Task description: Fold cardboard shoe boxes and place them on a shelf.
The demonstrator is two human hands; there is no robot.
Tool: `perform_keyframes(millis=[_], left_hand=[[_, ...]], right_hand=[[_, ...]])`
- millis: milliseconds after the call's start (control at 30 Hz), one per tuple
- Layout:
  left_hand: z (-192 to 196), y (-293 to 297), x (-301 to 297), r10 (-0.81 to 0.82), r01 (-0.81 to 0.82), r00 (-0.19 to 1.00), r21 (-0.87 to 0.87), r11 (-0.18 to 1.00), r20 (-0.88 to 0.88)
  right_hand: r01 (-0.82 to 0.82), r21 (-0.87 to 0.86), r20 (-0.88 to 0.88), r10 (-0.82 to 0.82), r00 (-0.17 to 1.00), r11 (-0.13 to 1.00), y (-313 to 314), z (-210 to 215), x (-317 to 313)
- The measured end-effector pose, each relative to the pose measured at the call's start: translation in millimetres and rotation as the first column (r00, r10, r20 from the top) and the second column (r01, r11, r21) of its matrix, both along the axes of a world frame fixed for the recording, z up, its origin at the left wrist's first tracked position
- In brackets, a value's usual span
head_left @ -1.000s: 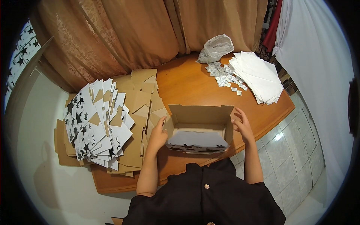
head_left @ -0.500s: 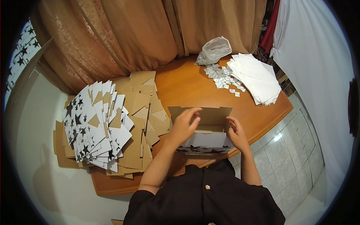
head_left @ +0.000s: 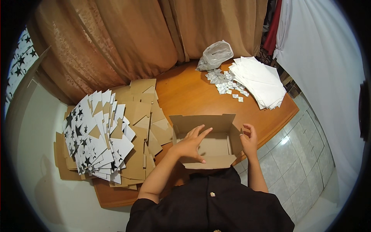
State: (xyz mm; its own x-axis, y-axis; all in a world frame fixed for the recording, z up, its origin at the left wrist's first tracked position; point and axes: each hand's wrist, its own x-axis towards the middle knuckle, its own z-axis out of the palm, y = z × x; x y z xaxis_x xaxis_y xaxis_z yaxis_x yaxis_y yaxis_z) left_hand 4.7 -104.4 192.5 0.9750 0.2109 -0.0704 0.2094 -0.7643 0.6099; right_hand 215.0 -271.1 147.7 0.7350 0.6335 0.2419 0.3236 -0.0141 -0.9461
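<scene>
An open brown cardboard box point(head_left: 201, 123) stands on the wooden table point(head_left: 185, 92) right in front of me, its flaps up. My left hand point(head_left: 190, 144) reaches over the near left edge into the box, fingers spread, pressing on an inner flap. At the box's right wall my right hand point(head_left: 249, 139) steadies the side flap with curled fingers. The plain brown bottom of the box point(head_left: 215, 147) shows between my hands.
A fanned pile of flat cardboard blanks, brown and white with black stars point(head_left: 101, 135), fills the table's left. At the back right lie a stack of white sheets point(head_left: 256, 80), several small white packets point(head_left: 224, 82) and a crumpled plastic bag point(head_left: 215, 55). Brown curtains hang behind. Tiled floor lies to the right.
The box has been turned and its inner flaps folded down. My left hand moved from the outer left side into the box. My right hand stayed at the right wall.
</scene>
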Motion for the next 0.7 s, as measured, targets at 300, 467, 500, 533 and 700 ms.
perform_keyframes(millis=[300, 467, 500, 533, 700], left_hand=[[-13.6, -22.4, 46.0, 0.211, -0.243, 0.966, 0.244, 0.939, 0.150], [-28.4, 0.2, 32.5, 0.326, -0.323, 0.943, 0.390, 0.862, 0.059], [-31.2, -4.4, 28.7, 0.329, -0.324, 0.942, 0.390, 0.862, 0.056], [-33.8, -9.7, 25.2, 0.332, -0.324, 0.941, 0.476, 0.818, 0.069], [-48.6, -11.3, 5.3, 0.177, -0.310, 0.937, 0.478, 0.822, 0.303]], right_hand=[[-0.007, 0.055, -0.375, 0.027, 0.926, 0.998, -8.4, -3.5, 9.5], [0.101, 0.076, -0.291, -0.075, 0.954, 0.992, -17.3, -18.9, 20.8], [0.139, 0.098, -0.307, -0.103, 0.946, 0.985, -18.4, -20.8, 23.1], [0.188, 0.107, -0.321, -0.145, 0.936, 0.976, -18.3, -22.3, 24.8], [0.288, 0.166, -0.569, -0.147, 0.809, 0.943, -21.9, -18.8, 25.2]])
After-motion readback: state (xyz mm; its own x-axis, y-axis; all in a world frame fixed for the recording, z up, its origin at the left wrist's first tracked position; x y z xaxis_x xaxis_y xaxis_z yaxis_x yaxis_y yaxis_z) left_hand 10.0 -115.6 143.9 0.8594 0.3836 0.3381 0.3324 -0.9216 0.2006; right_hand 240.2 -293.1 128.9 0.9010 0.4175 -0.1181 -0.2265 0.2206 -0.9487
